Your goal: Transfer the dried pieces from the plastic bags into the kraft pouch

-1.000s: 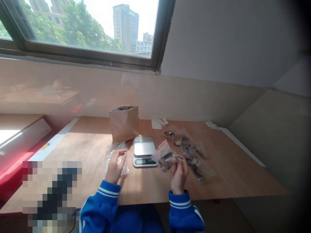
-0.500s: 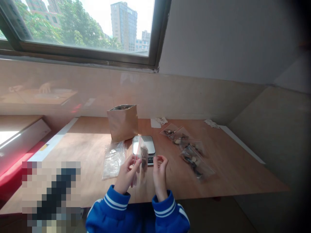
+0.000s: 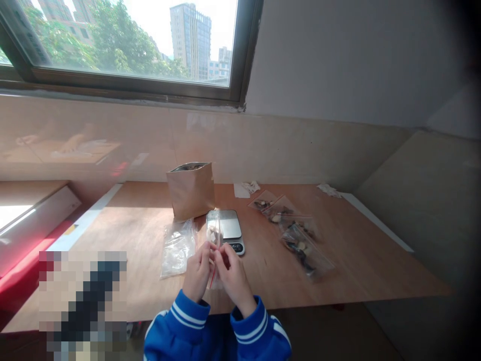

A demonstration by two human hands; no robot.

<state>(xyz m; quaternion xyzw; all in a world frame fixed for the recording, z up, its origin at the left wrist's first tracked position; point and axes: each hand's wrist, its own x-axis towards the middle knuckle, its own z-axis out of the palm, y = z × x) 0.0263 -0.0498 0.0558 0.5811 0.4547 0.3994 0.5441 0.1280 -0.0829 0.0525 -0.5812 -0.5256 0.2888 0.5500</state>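
Observation:
Both my hands meet in front of the kitchen scale, pinching a clear zip bag (image 3: 214, 231) that has a red strip and some pale and dark pieces inside. My left hand (image 3: 198, 271) is closed on the bag's left side. My right hand (image 3: 233, 275) has its fingers closed on the bag too, close against the left fingertips. Behind the bag stands the kitchen scale (image 3: 230, 225), with a silver plate and a dark display. To the left lies a stack of clear plastic bags (image 3: 178, 248).
A brown paper bag (image 3: 191, 193), open at the top, stands behind the scale. Several filled zip bags (image 3: 302, 250) lie in a row to the right. White paper (image 3: 241, 190) and a crumpled scrap (image 3: 328, 190) lie toward the wall. Bottom left is pixelated.
My right hand has moved left from beside the scale and joined my left hand at the zip bag. The bag has turned, its red strip now pointing down toward me.

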